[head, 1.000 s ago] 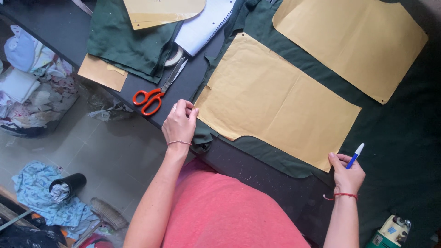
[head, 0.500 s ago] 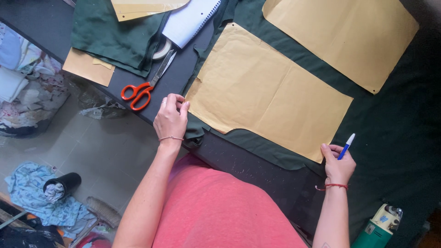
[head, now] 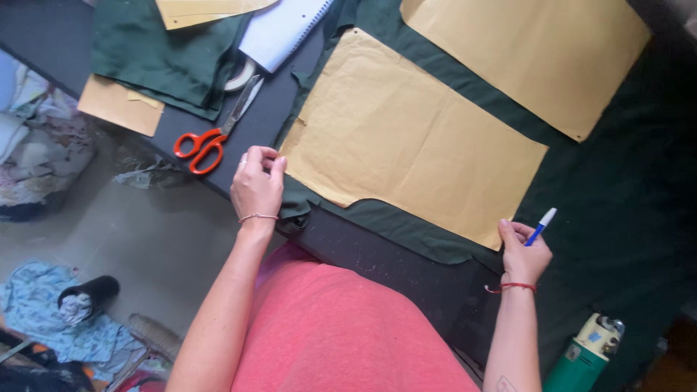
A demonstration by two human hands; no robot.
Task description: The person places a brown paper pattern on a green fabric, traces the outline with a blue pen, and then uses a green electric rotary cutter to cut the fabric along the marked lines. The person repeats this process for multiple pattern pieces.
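Observation:
A large tan paper pattern piece lies on dark green fabric spread over a black table. My left hand rests at the pattern's near left corner, fingers curled, pinching the edge of the fabric there. My right hand sits at the pattern's near right corner and holds a blue and white pen upright. A second tan pattern piece lies further back on the same fabric.
Orange-handled scissors lie left of my left hand. Behind them are folded green fabric, a roll of tape, a white spiral notebook and small tan paper pieces. A green power tool is lower right. Cloth heaps lie on the floor.
The view has shifted, so everything sits lower and more to the left in frame. Both hands stay at the same corners of the pattern; the pen is still held.

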